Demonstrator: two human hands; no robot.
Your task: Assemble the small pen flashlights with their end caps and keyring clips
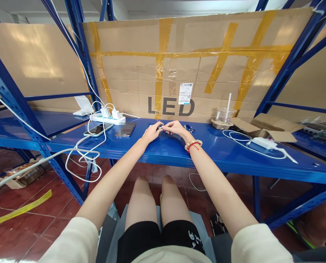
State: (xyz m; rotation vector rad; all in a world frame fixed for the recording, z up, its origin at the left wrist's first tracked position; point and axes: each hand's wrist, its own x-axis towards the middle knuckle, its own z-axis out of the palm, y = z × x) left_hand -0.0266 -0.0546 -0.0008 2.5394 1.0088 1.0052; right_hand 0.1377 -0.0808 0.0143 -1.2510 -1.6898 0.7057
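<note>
Both hands meet above the blue shelf top, near its middle. My left hand has its fingers closed round a small dark and shiny item whose shape is too small to make out. The fingertips of my right hand pinch at the same spot, touching or nearly touching my left fingertips. Small blue and metallic pieces lie on the shelf just right of my right hand. More small dark bits show under my right fingers, partly hidden by them.
Left of my hands lie a dark phone, another phone and a white power strip with cables. To the right are a plastic cup, an open cardboard box and a white adapter. Large cardboard stands behind.
</note>
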